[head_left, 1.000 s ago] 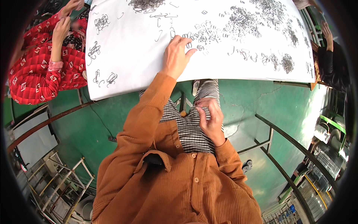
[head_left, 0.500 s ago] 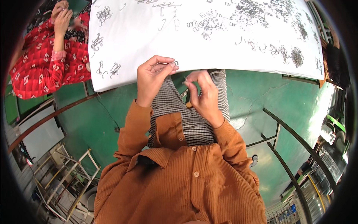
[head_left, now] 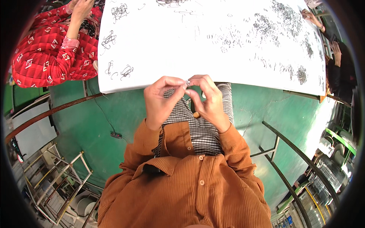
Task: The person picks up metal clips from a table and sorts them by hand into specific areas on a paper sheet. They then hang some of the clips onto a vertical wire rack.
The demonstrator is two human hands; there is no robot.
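Observation:
Close to the table's near edge, above my lap, my two hands meet at the fingertips. My left hand (head_left: 161,102) pinches a small dark metal loop (head_left: 188,83) between thumb and forefinger. The fingers of my right hand (head_left: 208,99) are bent and closed up against that same loop from the right; any small piece between them is too tiny to make out. In front lies a white-covered table (head_left: 152,57) strewn with small dark pieces, some like loops and some like thin bent hooks, in loose heaps.
On the left sits a person in a red patterned top (head_left: 57,57), hands at the table. Another person's hand (head_left: 311,17) reaches onto the table's right edge. Dark metal bars (head_left: 300,155) stand at the right, a metal frame (head_left: 57,182) at the lower left. A cable runs to a small box (head_left: 116,135) on the green floor.
My right hand has come up to my left, and their fingertips now meet at the loop. Before, they were apart. The view has shifted slightly, and hands show at the table's right edge.

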